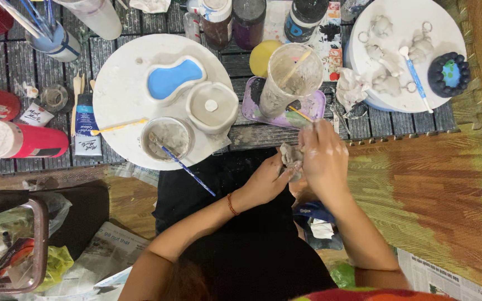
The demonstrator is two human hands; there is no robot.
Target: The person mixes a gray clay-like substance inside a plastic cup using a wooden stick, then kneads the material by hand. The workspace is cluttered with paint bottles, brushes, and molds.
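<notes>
Lap: black cloth lay under the forearms, with a blue rag (313,214) just below the wrists
Left hand: the left hand (263,181) reached in from the lower left, an orange bracelet (232,204) on its wrist, fingers curled snugly against the underside of the grey clay piece (291,156)
Right hand: the right hand (324,159) came over from the right, fingers closed narrowly on the piece's upper side; the fingertips were hidden, so I cannot tell just how they pinched
Clay piece: small, pale grey, lumpy, held between both hands above the lap, just short of the slatted tabletop (263,136)
Doing it well: as I judged it, the lower hand should cradle steadily while the upper one pressed lightly, since so small a lump would likely dent or crack under a hard squeeze
Near table: a purple tray (313,108) carried a smeared clear cup (291,78) holding a stick
Round board: a white round board (124,89) bore a blue-filled mould (174,78), a lidded clay pot (213,106) and a bowl (167,136) with a blue brush (188,170) leaning out
Far right: a white plate (414,17) held small pale clay figures (386,83) and a dark blue flower piece (448,73)
Far edge: paint jars (249,22) stood along the back
</notes>
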